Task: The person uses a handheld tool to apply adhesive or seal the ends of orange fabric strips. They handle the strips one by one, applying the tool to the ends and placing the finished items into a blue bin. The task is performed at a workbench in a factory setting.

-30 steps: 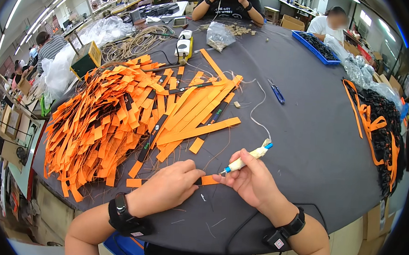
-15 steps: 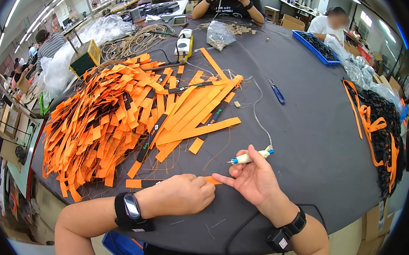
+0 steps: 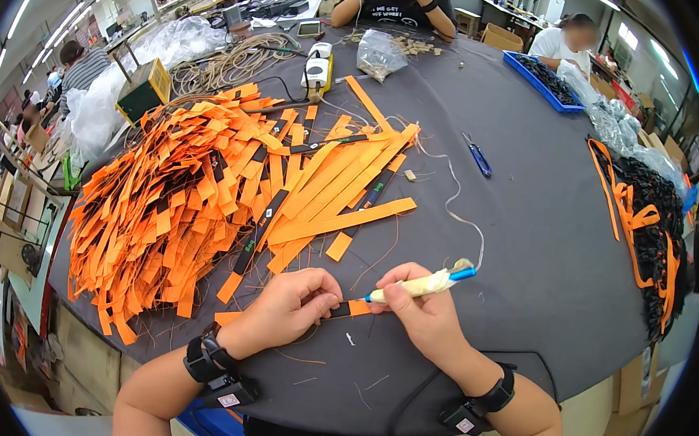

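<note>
Blue tray (image 3: 554,96), upper right, holds dark pieces, too small to identify. Left hand (image 3: 293,305) pinches an orange strap (image 3: 349,308), partly hidden; right hand (image 3: 421,314) grips a taped tool (image 3: 419,285).

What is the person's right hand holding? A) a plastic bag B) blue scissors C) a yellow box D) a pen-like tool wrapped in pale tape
D: the right hand grips a pen-like tool wrapped in pale tape with a blue end, its tip down at the orange and black strip that the left hand pinches on the table.
</note>
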`<action>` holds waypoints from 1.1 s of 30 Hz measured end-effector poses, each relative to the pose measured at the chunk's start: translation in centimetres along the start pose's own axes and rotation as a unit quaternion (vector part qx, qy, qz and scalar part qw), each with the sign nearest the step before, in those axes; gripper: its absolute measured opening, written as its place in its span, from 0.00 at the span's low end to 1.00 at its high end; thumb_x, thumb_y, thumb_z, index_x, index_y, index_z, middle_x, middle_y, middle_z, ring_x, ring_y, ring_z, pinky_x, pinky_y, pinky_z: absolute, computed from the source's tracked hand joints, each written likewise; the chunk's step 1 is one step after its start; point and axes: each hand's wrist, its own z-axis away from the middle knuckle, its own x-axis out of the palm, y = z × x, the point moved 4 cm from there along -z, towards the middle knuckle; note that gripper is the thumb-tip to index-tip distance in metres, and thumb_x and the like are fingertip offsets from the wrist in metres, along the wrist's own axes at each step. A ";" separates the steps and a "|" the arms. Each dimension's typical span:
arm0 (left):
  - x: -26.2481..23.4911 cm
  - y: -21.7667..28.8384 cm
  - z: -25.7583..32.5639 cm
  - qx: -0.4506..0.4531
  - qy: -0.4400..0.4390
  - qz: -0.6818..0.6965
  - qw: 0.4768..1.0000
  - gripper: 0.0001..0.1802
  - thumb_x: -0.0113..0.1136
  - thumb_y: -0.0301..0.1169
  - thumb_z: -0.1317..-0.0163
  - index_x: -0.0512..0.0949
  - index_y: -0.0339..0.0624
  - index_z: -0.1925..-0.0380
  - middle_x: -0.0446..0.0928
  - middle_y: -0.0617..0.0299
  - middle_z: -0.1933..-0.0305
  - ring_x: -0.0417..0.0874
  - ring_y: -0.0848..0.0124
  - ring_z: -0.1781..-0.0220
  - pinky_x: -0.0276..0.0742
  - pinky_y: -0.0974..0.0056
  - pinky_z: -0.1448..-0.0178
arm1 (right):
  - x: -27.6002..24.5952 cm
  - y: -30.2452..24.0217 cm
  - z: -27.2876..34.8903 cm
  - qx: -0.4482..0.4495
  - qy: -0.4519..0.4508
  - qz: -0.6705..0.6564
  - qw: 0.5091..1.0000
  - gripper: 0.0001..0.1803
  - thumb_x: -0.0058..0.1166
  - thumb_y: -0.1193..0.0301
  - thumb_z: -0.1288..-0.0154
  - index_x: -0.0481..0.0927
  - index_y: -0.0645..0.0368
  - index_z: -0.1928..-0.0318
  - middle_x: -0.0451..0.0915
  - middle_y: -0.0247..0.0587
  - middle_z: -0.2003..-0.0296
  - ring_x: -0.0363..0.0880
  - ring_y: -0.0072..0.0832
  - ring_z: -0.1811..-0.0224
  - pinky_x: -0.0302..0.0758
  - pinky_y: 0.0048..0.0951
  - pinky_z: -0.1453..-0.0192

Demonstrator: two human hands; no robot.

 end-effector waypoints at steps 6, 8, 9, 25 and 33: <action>-0.2 -0.3 0.1 -0.004 -0.001 0.025 1.000 0.04 0.54 0.25 0.31 0.76 0.36 0.63 0.77 0.66 0.68 0.78 0.81 0.68 0.77 0.75 0.64 | -0.2 0.7 0.0 -0.042 -0.021 0.086 0.995 0.08 0.57 0.69 0.31 0.77 0.61 0.59 0.74 0.25 0.74 0.66 0.08 0.75 0.62 0.14 0.73; -0.2 -0.4 0.2 0.001 -0.005 0.035 0.999 0.04 0.53 0.25 0.31 0.76 0.36 0.63 0.76 0.66 0.67 0.78 0.81 0.67 0.77 0.75 0.63 | -0.1 0.6 -0.1 -0.039 -0.022 0.090 0.995 0.08 0.58 0.69 0.31 0.78 0.61 0.60 0.74 0.25 0.74 0.66 0.09 0.75 0.62 0.14 0.73; -0.2 -0.4 0.2 0.001 -0.005 0.038 0.999 0.05 0.53 0.25 0.31 0.76 0.36 0.64 0.76 0.66 0.66 0.78 0.81 0.67 0.77 0.75 0.63 | -0.1 0.6 -0.1 -0.038 -0.023 0.091 0.995 0.08 0.58 0.69 0.31 0.78 0.61 0.60 0.75 0.25 0.74 0.66 0.09 0.75 0.63 0.14 0.73; -0.4 -0.4 0.3 0.030 -0.012 0.050 0.998 0.05 0.53 0.21 0.33 0.78 0.32 0.63 0.76 0.61 0.61 0.79 0.78 0.66 0.77 0.74 0.62 | 0.3 -0.2 -0.4 -0.049 -0.037 0.161 0.985 0.07 0.60 0.72 0.35 0.79 0.63 0.63 0.78 0.32 0.70 0.73 0.18 0.70 0.69 0.21 0.65; -0.2 -0.2 0.1 0.040 0.006 0.077 0.996 0.04 0.55 0.21 0.34 0.78 0.32 0.65 0.75 0.65 0.67 0.77 0.81 0.69 0.74 0.76 0.66 | 0.4 -0.8 -0.5 -0.066 -0.047 0.210 0.974 0.07 0.60 0.71 0.35 0.79 0.63 0.64 0.78 0.34 0.72 0.74 0.20 0.71 0.69 0.23 0.66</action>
